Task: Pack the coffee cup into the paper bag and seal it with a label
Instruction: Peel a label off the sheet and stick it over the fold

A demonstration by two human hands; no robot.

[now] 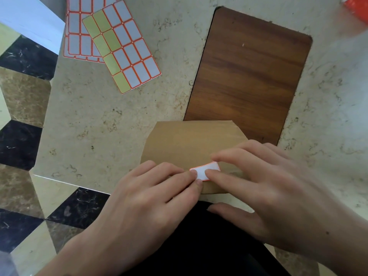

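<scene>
A brown paper bag (191, 142) lies flat near the front edge of the stone table, its top folded over. A small white label with an orange border (207, 170) sits on the fold. My left hand (151, 196) presses the label's left end with its fingertips. My right hand (264, 188) rests on the bag with a finger on the label's right part and its thumb at the bag's near edge. The coffee cup is not visible.
Two sheets of orange-bordered labels (121, 46) lie at the back left of the beige stone table (99, 126). A dark wooden board (249, 76) lies behind the bag. A red object (356, 6) shows at the top right corner. Tiled floor lies to the left.
</scene>
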